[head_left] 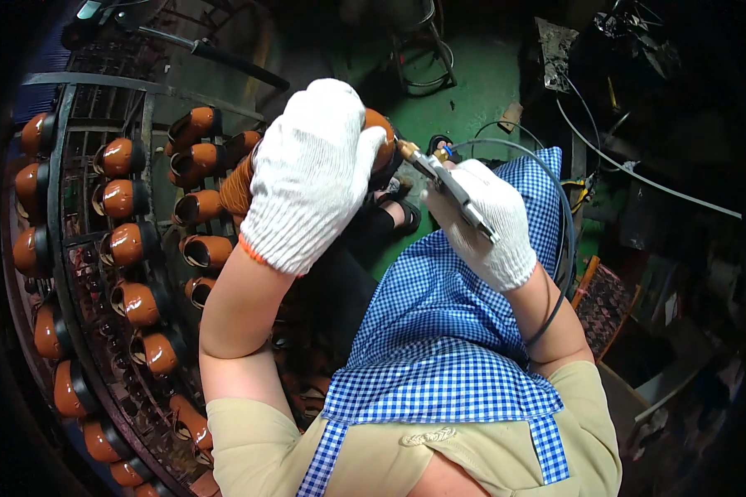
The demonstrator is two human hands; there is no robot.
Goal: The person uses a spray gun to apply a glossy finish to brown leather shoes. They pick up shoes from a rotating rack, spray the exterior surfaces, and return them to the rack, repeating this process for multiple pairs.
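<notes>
My left hand (311, 178), in a white knitted glove with an orange cuff edge, is closed around a brown glossy shoe (378, 137). Most of that shoe is hidden behind the glove. My right hand (491, 219), gloved in white too, grips a small metal spray gun (458, 195) with a brass-coloured nozzle. The nozzle points left at the shoe, close to its surface, and I cannot make out any spray. A dark hose (553, 170) loops from the gun past my right forearm.
On my left, a metal rack (65, 166) carries several glossy brown shoes (137, 304) with dark soles. A stool (425, 62) stands on the green floor (482, 79) ahead. A woven-seat chair (605, 306) is at my right, and a pale hose (663, 190) runs across the far right.
</notes>
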